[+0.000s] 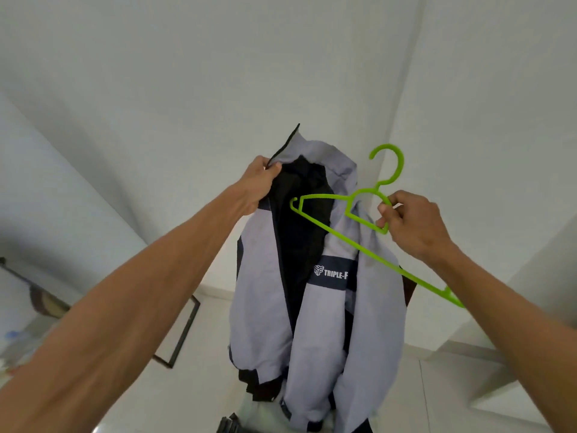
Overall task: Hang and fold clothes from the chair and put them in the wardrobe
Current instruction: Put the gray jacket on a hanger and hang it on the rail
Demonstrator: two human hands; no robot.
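The grey jacket (265,307) is hanging in mid-air, front open, black lining showing at the neck. The green hanger (343,239) is lying across it, its long axis slanting from upper left to lower right, with the left tip sitting at the open neck. The left hand (259,182) is pinching the collar edge. The right hand (415,223) is gripping the hanger below the hook, its fingers (385,210) curled round the frame, and is likely best placed to feed that tip into a shoulder.

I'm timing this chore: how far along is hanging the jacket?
Early. Done: the grey jacket is held up, left hand gripping its collar. In hand: right hand holds the green hanger at the jacket's open front, neither shoulder on it. Left: threading it, then the wardrobe, not in view.
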